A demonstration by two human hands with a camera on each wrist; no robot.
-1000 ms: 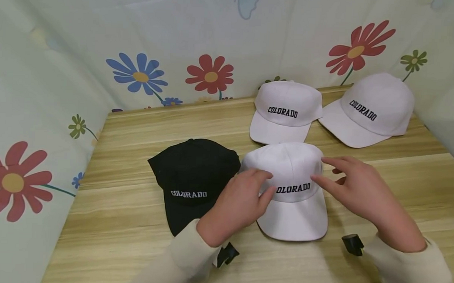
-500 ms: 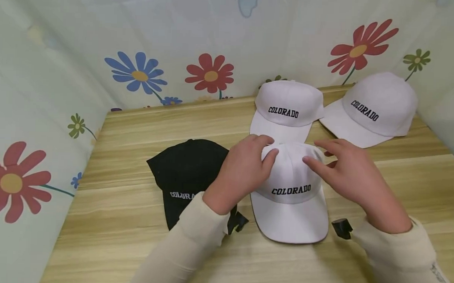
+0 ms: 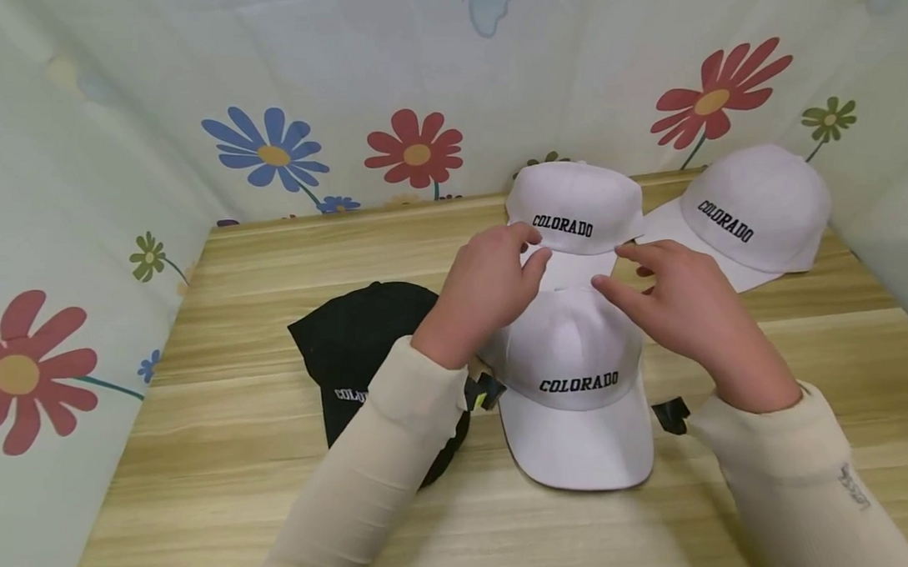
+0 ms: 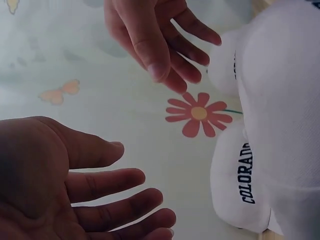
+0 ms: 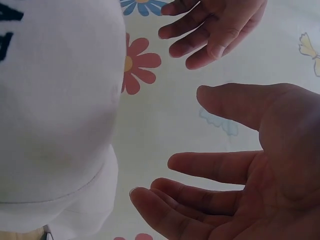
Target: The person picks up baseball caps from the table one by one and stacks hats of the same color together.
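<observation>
A white baseball cap point(image 3: 576, 438) lettered COLORADO lies on the table, brim toward me. Above its crown, my left hand point(image 3: 492, 272) and right hand point(image 3: 674, 299) face each other with fingers spread and nothing between them. In the head view the fingertips overlap the brim of a second white cap point(image 3: 575, 196) behind the first. Both wrist views show the hands apart from the caps, the left hand point(image 4: 100, 195) and right hand point(image 5: 235, 175) with relaxed fingers. Left of them sits a black cap point(image 3: 370, 331), partly hidden by my left forearm.
A third white cap point(image 3: 760, 211) sits at the back right, its brim near the second cap. The wooden table point(image 3: 224, 409) is bordered at the back and sides by a pale curtain point(image 3: 327, 54) printed with flowers.
Both hands have moved forward and up, from the sides of the near white cap's crown to beyond its top. The caps have stayed about where they were.
</observation>
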